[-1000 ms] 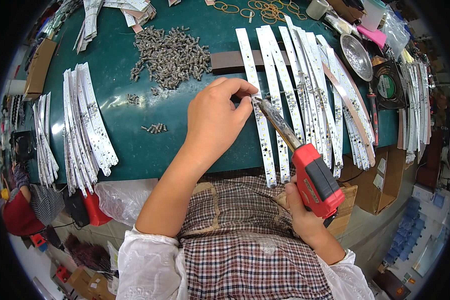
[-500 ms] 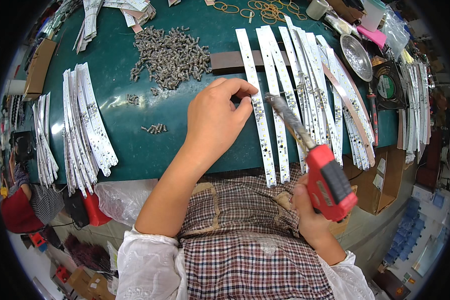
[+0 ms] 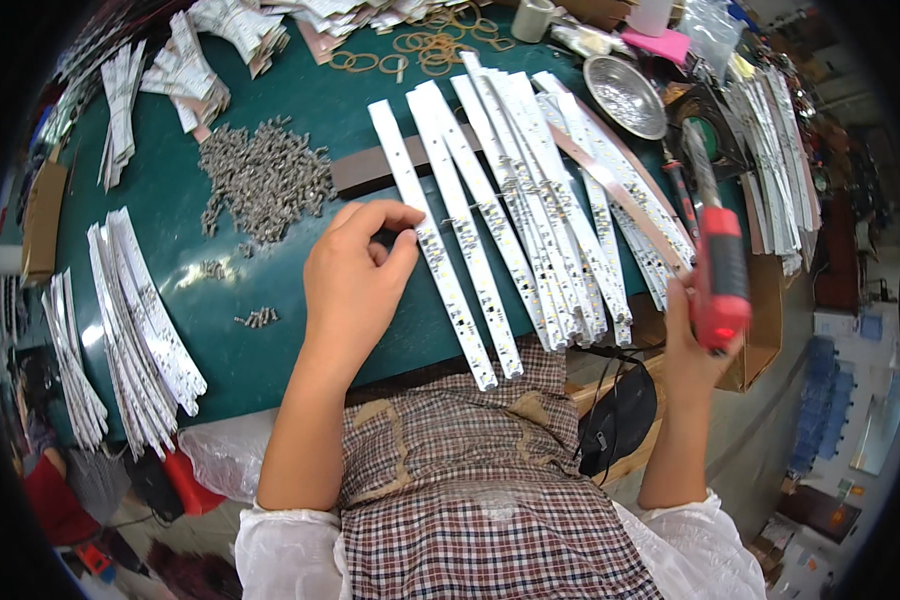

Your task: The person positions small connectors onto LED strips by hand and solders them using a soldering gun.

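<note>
My left hand (image 3: 358,285) is closed, its thumb and forefinger at the left edge of a white LED strip (image 3: 445,275). Anything small between those fingertips is hidden. A red and black soldering gun (image 3: 722,275) is gripped in my right hand (image 3: 692,345), off to the right of the strips. Its metal barrel points away from me and is slightly blurred. Beside the first strip lies a second LED strip (image 3: 482,285), and further right several more overlap in a fanned stack (image 3: 560,240). A dark bar (image 3: 365,175) lies crosswise under their far part.
A heap of small metallic cylindrical parts (image 3: 265,180) lies left of my hand, a few strays (image 3: 258,317) nearer me. Bundled strips (image 3: 135,330) rest at the left. Rubber bands (image 3: 435,45), a metal dish (image 3: 625,95) and a round fan-like unit (image 3: 705,130) stand at the back.
My right hand has carried the soldering gun away from the strips to the right, barrel now more upright. The view has shifted; my left hand stays at the first strip's edge.
</note>
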Tool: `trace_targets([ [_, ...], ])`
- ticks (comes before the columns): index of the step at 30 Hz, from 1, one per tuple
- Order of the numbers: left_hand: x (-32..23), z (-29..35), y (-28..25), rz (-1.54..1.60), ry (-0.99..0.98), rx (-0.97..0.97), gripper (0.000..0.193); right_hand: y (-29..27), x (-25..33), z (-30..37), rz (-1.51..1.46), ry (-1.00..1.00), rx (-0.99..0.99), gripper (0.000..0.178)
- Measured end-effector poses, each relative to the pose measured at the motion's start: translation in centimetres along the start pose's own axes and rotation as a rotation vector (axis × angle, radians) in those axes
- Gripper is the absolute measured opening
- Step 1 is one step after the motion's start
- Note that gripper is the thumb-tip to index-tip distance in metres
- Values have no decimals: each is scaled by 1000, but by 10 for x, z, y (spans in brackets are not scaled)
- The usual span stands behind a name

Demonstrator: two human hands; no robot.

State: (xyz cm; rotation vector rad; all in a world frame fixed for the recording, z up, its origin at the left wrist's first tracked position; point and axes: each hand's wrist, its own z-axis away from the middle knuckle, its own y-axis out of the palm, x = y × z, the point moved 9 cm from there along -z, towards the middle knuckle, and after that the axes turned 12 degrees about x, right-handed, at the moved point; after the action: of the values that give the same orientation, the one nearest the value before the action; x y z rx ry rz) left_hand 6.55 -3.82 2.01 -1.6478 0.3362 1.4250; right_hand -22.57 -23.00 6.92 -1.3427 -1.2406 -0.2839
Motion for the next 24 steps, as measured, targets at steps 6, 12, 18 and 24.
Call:
trace_targets([
  [6, -5, 3, -1, -27, 23, 13, 16, 31, 52, -46, 497, -351, 46, 40],
  [12, -11, 18, -7, -28, 38, -31, 19, 59, 37, -67, 673, -309, 111, 45],
  [18, -16, 36, 1, -89, 96, 30, 19, 46, 43, -71, 739, -331, -16, 47],
  [24, -13, 45, 21, -205, 191, 66, 22, 27, 50, -64, 648, -436, -75, 44],
])
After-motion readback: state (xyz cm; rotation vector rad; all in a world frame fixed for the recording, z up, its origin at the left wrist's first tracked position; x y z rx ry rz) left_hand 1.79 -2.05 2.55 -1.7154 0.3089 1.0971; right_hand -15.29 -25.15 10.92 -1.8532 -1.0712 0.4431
